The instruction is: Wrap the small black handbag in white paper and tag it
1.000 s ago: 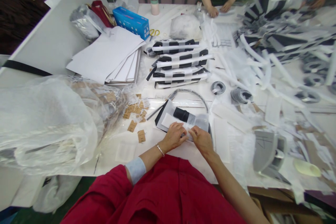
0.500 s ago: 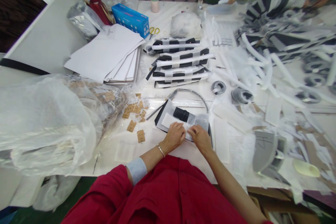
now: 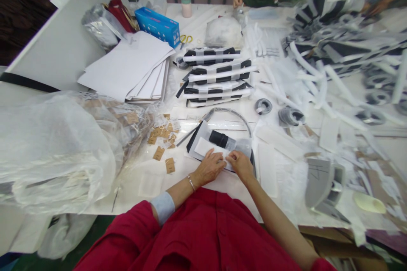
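In front of my body lies a grey and black handbag (image 3: 200,134), flat on the table and partly wrapped, with a black strap tab (image 3: 218,138) on its face. A thin curved handle (image 3: 237,113) arcs out behind it. Across its near side rests a white foam sheet (image 3: 205,147). My left hand (image 3: 210,168) lies over this sheet, fingers stretched out and slightly apart, pressing it. At the sheet's right part my right hand (image 3: 241,164) has thumb and forefinger pinched together on it; the fingers partly hide the spot.
Brown paper tags (image 3: 159,153) lie scattered to the left beside a large plastic bag (image 3: 63,144). Behind are several wrapped black straps (image 3: 219,77), paper sheets (image 3: 127,63) and a blue box (image 3: 157,25). Grey rolls (image 3: 291,116) and foam strips fill the right. Another person's hands show at the far edge.
My left hand's fingers have spread and flattened more on the foam sheet. My right hand keeps its pinch almost in place. Across the table, the other person's hands have shifted.
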Action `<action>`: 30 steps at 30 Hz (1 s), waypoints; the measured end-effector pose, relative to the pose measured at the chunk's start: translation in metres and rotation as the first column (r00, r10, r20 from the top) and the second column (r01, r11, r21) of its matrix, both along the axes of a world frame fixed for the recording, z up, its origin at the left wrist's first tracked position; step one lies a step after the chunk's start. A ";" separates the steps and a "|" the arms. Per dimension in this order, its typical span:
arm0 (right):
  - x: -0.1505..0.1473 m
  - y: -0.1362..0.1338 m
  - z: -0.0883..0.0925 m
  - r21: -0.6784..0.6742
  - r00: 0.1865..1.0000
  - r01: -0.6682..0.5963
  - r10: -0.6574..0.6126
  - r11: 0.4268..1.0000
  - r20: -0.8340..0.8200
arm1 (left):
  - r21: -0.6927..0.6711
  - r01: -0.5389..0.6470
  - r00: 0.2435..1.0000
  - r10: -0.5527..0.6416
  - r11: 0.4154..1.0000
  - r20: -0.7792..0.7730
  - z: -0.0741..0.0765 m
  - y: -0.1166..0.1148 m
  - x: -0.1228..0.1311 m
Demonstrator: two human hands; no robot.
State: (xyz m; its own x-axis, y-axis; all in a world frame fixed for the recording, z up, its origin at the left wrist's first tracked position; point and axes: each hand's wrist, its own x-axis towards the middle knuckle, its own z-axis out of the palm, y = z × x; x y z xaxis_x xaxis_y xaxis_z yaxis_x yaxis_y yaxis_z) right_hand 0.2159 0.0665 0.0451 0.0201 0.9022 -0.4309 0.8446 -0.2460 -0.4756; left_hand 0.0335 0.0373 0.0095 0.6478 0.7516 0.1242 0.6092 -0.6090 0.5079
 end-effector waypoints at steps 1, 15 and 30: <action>0.000 0.001 0.000 -0.001 1.000 0.002 -0.002 1.000 -0.001 | 0.010 0.032 0.999 -0.032 0.999 0.003 0.000 -0.001 -0.002; 0.003 0.001 -0.024 0.152 0.994 0.112 -0.108 0.982 -0.036 | 0.037 0.098 0.995 -0.096 0.995 -0.035 -0.014 -0.007 -0.002; 0.150 -0.070 0.048 0.159 0.634 0.756 -0.651 0.635 -0.416 | 0.072 0.050 0.997 -0.054 0.996 0.057 -0.015 -0.004 -0.006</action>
State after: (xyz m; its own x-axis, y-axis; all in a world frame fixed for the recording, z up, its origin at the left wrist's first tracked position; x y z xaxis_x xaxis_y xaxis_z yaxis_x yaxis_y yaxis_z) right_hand 0.3659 -0.0036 0.0931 0.6255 0.7387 -0.2511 0.2731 -0.5088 -0.8164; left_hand 0.0277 0.0337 -0.0058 0.6758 0.7052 0.2145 0.5460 -0.6744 0.4971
